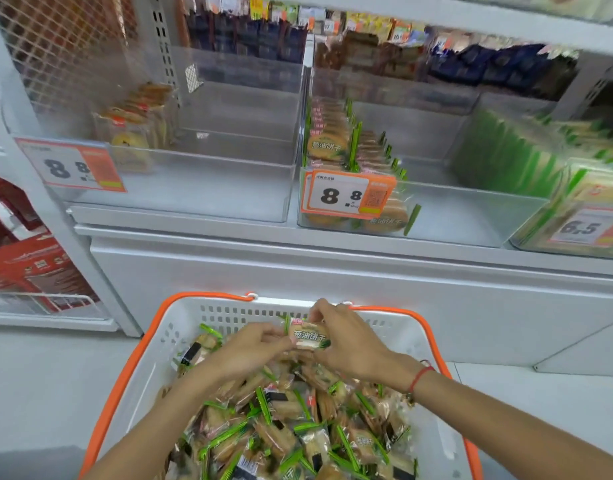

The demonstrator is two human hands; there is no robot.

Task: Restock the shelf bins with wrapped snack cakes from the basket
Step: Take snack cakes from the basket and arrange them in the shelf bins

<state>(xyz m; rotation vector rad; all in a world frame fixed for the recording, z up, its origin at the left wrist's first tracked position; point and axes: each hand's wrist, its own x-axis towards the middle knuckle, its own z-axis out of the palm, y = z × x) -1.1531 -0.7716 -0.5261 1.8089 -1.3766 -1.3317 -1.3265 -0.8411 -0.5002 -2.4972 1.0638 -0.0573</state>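
Both hands — left hand [253, 344], right hand [346, 341] — grip clamped on 1 snack cake [307, 336] above the basket [180, 327].

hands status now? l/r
Left hand: pinching the left end of a snack pack above the basket.
Right hand: gripping the same pack.

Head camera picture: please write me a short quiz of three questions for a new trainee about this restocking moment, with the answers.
1. True or false: both hands hold one wrapped snack cake above the basket.
2. Which price tag is on the middle bin, holding green-edged cakes? A) 6.5 B) 8.8 C) 17
3. What colour is the basket's rim?

Key
1. True: left hand and right hand both pinch it.
2. B, see the tag.
3. Orange.
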